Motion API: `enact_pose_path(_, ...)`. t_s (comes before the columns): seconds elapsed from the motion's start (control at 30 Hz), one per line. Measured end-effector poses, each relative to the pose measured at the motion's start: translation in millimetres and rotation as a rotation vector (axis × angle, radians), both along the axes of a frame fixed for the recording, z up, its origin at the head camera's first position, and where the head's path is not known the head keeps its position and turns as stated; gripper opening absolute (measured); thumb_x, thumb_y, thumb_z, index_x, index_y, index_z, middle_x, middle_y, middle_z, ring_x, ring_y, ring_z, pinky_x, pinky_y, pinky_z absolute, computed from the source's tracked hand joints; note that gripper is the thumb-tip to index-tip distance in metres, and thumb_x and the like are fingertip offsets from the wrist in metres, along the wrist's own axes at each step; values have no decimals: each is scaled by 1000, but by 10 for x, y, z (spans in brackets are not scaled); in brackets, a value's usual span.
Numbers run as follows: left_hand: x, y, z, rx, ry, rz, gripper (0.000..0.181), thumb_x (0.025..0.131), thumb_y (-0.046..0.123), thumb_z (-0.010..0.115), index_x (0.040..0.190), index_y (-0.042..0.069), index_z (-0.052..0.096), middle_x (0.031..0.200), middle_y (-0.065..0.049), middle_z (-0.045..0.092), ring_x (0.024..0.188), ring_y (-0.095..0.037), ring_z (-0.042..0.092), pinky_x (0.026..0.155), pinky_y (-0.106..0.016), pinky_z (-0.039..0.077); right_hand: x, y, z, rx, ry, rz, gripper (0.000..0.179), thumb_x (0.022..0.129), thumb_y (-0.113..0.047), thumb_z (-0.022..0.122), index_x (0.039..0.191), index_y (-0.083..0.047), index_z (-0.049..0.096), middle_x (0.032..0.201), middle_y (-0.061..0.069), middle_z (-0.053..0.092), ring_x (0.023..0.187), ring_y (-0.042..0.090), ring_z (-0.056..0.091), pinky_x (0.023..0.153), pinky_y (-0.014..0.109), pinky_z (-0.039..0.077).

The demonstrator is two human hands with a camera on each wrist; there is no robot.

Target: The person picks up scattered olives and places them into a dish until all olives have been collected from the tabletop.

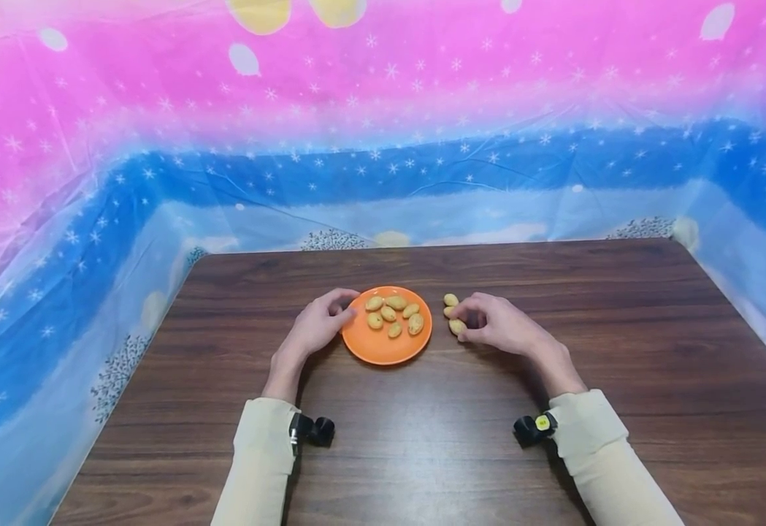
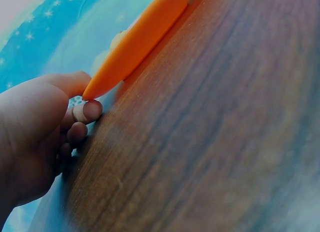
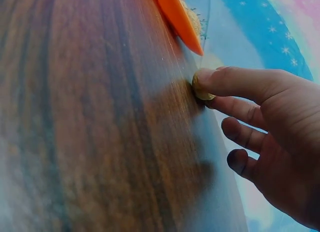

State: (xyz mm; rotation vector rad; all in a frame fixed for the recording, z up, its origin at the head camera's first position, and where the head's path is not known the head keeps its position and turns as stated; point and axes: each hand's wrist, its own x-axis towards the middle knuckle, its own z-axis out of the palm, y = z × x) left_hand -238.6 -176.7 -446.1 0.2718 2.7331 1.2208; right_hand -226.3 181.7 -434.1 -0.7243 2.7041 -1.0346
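Note:
An orange plate [image 1: 385,353] lies on the table with several small yellow potatoes [image 1: 388,314] spread over it. At its left rim, my left hand [image 1: 317,321] pinches the edge between thumb and fingers; in the left wrist view the plate [image 2: 135,46] rim sits between them. Right of the plate, a short row of small potatoes [image 1: 450,299] lies on the wood. My right hand [image 1: 504,325] has thumb and fingertip on the nearest potato [image 1: 457,327] of that row. The right wrist view shows this potato [image 3: 202,86] pinched low at the table surface, partly covered by the thumb.
The dark wooden table [image 1: 409,431] reaches to a hanging cloth [image 1: 383,161] in pink and blue with snowflakes, which surrounds its back and sides. A black wrist camera is strapped at each cream sleeve [image 1: 261,453].

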Motion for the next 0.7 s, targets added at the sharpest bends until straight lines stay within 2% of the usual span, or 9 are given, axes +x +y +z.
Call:
enact_pose_path(0.5, 2, 2, 19, -4, 18, -8, 36, 103, 32, 59, 138, 25, 58, 86, -7, 58, 71, -23, 52, 65, -34, 38, 11, -28, 69, -6, 19, -5, 32, 91, -20, 76, 123, -19, 70, 105, -3, 62, 76, 18, 53, 63, 35, 46)
enact_pose_path(0.7, 8, -1, 11, 5, 11, -10, 35, 103, 32, 58, 138, 26, 58, 86, -7, 58, 70, -24, 52, 65, -34, 37, 41, -71, 112, -45, 32, 18, 32, 91, -21, 76, 122, -20, 70, 106, -4, 62, 77, 18, 56, 64, 34, 48)
